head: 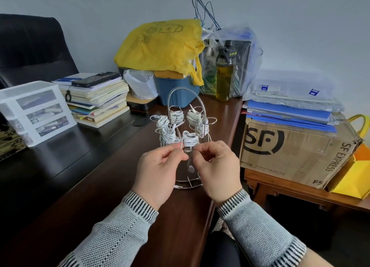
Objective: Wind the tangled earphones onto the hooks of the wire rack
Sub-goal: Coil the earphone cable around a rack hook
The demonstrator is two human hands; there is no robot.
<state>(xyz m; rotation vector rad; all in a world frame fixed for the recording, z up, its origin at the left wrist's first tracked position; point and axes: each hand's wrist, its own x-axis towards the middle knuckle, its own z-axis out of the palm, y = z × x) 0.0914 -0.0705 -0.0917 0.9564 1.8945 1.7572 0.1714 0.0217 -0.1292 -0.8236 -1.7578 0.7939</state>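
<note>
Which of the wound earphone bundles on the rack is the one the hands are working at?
The front-most bundle, on the hook nearest the person. Both the left hand and right hand pinch cord just below it; the other bundles sit behind, untouched.

Both hands pinch thin white cable just below the nearest earphone coil (190, 140) on the wire rack (187, 98), left hand (158, 166) and right hand (217, 166) fingertips nearly touching.

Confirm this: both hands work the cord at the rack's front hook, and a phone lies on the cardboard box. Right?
Not quite. In the head view the phone lies on the book stack, not the box. Both hands, left and right, do work the cord at the rack.
</note>
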